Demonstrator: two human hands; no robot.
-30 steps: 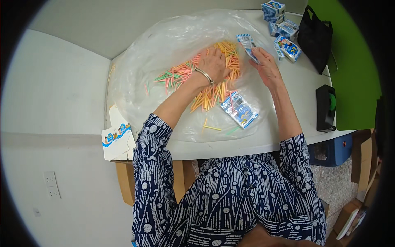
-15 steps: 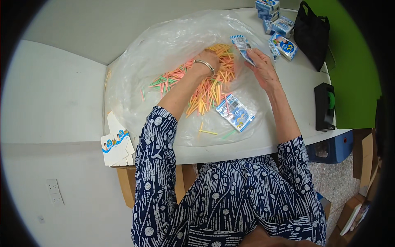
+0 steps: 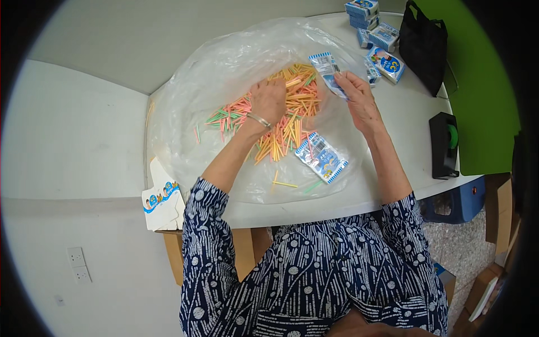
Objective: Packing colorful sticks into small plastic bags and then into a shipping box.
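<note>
Sticks (image 3: 302, 101), 12 o'clock: orange, yellow and pink, fewer green. Upper packet (image 3: 322, 64), 1 o'clock: blue and white, striped end. Lower packet (image 3: 322, 159), near centre toward 3: blue and white, striped both ends. Bag (image 3: 424, 53), 2 o'clock: black. Dispenser (image 3: 439, 147), 3 o'clock: black, tape roll (image 3: 452, 136) green. Panel (image 3: 488, 112), rimward of that: bright green. Shirt (image 3: 314, 269), 6 o'clock: navy, white dashes and dots.

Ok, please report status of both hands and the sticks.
Left hand at the pile of coloured sticks, grip unclear. Right hand pinching blue-and-white packet. Second packet lying close by, on the near side.
</note>
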